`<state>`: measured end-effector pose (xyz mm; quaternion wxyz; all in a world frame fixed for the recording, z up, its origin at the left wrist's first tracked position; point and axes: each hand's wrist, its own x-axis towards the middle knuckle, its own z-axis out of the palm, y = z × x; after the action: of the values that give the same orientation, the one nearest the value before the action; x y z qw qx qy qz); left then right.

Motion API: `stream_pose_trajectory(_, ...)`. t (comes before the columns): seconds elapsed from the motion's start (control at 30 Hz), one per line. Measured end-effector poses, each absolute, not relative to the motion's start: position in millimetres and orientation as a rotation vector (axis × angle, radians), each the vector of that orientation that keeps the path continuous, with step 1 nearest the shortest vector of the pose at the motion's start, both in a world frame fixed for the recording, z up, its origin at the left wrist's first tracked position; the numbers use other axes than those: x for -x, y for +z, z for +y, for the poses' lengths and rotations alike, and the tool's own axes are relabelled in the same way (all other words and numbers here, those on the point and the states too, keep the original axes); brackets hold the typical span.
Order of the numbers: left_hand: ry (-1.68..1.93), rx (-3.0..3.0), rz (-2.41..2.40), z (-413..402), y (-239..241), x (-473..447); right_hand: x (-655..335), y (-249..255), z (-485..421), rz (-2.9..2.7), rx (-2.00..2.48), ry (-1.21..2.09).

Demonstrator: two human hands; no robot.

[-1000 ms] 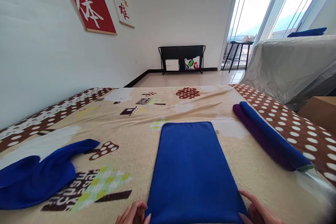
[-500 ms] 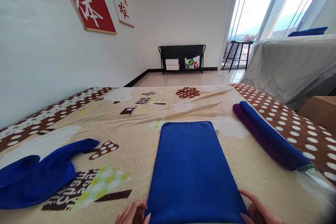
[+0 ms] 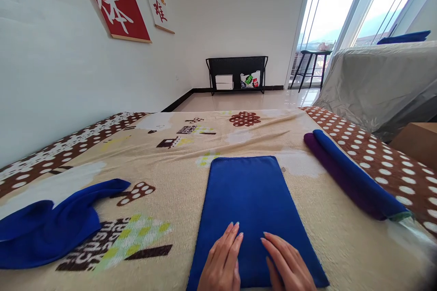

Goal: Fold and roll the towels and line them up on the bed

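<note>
A blue cloth [image 3: 249, 195] lies flat and smooth in front of me, its long sides running away from me. My left hand [image 3: 223, 257] is over its near left part, fingers stretched forward and held side by side. Across from it, my right hand [image 3: 288, 261] is over the near right part, fingers also extended and angled inward. Neither hand grips anything, and a gap of blue cloth shows between them. A crumpled blue cloth [image 3: 61, 227] lies to the left. At the right is a long folded bundle of blue and purple cloths [image 3: 355, 177].
Beneath everything spreads a beige patterned blanket [image 3: 170, 182] with brown polka-dot borders. Beyond it stands a low black rack [image 3: 237, 66] holding white boxes. At right are a plastic-covered piece of furniture [image 3: 378, 77], a cardboard box [image 3: 416, 143] and a black stool [image 3: 312, 66].
Both hands have let go of the near corners of the flat blue cloth and moved inward onto its surface. The other cloths lie as before.
</note>
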<state>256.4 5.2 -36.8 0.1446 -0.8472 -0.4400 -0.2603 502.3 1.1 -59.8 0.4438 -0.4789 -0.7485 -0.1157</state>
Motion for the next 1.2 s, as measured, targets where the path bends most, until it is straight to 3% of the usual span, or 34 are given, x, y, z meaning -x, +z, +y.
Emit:
stream_pose_trajectory(0.27, -0.476, 2.248, -1.208, 22, -72, -304, -466, -70, 27, -2.172, 1.107, -0.684)
stream_pose_trajectory(0.73, -0.216, 2.218, -1.460, -1, -62, -209, -554, -78, 7, -2.163, 1.345, -0.724)
stream_pose_trajectory(0.87, -0.237, 2.251, -1.310, 3, -43, -208, -559, -69, 12, -2.233, 1.258, -0.575)
stream_pose_trajectory(0.97, -0.263, 2.387, -1.270, 32, -24, -236, -535, -51, 44, -2.348, 1.255, -0.255)
stream_pose_trajectory(1.1, -0.218, 2.741, -1.450, 112, -16, -289, -491, -38, 129, -2.402, 1.271, 0.193)
stream_pose_trajectory(1.2, -0.281, 2.768, -1.608, 180, -25, -305, -482, -42, 195, -2.347, 1.339, 0.211)
